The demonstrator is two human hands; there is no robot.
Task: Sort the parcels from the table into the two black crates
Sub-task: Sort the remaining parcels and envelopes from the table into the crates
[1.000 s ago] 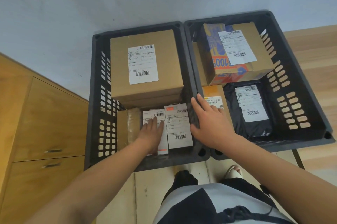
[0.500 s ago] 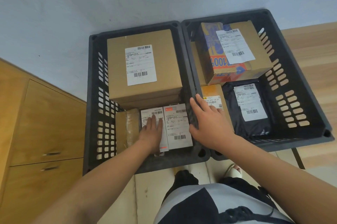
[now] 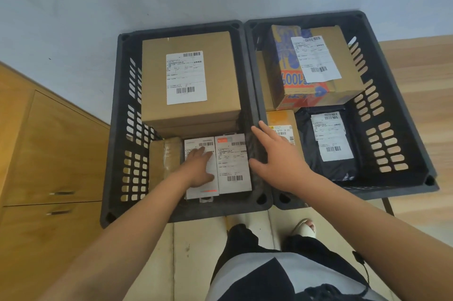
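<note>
Two black crates stand side by side below me. The left crate (image 3: pixel 115 134) holds a large brown box (image 3: pixel 213 75), a small taped brown parcel (image 3: pixel 163 161) and two flat white parcels. My left hand (image 3: pixel 199 169) presses flat with straight fingers on the left white parcel (image 3: pixel 196 191); the right white parcel (image 3: pixel 232 163) lies against it. My right hand (image 3: pixel 278 156) hovers open over the shared crate wall. The right crate (image 3: pixel 397 95) holds a printed orange-and-blue box (image 3: pixel 294 90) on a brown box, a small yellow box (image 3: pixel 282 120) and a black bag (image 3: pixel 328 146).
A wooden cabinet (image 3: pixel 49 153) with drawers stands to the left of the crates. A wooden surface (image 3: pixel 416 75) lies to the right. A pale wall rises behind. My legs and a sandalled foot (image 3: pixel 305 227) are on the tiled floor below.
My right hand has lifted slightly and spread over the wall between the crates. The left hand stays on the white parcel. The view has shifted a little.
</note>
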